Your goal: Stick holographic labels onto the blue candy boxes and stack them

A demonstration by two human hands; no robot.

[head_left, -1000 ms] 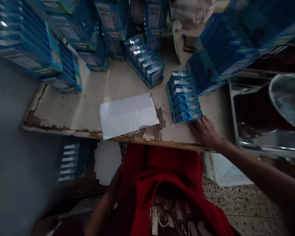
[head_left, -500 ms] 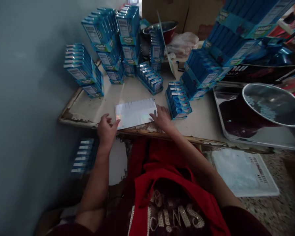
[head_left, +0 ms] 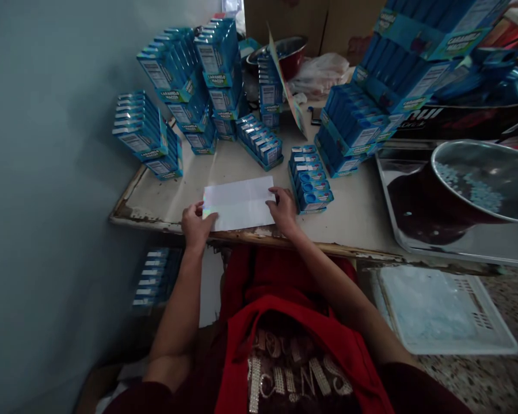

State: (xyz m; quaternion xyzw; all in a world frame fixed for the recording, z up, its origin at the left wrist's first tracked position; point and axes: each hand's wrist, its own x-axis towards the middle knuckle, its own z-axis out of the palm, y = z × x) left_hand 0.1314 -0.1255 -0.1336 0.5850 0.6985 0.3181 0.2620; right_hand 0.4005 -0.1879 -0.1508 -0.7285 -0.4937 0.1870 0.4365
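A white rectangular sheet (head_left: 242,204) with a faint line across it lies at the table's front edge. My left hand (head_left: 197,225) grips its left end, thumb on top and fingers at the edge. A small rainbow sheen shows near that thumb. At the opposite end, my right hand (head_left: 284,210) pinches the sheet's right edge between thumb and fingers. Just right of this hand stands an open blue tray of small blue boxes (head_left: 311,179). Another such tray of boxes (head_left: 259,141) sits behind the sheet.
Stacks of blue candy boxes rise at the back left (head_left: 172,86) and on the right (head_left: 354,123). A thin card (head_left: 287,86) leans upright at the back. On a metal tray (head_left: 418,244) rests a bowl (head_left: 470,184) with pale blue pieces. A white crate (head_left: 453,310) is below.
My left hand has moved right and closed further over the sheet's end. The sheet's upper face looks plain white now, without the streaks seen before. The camera view has shifted slightly.
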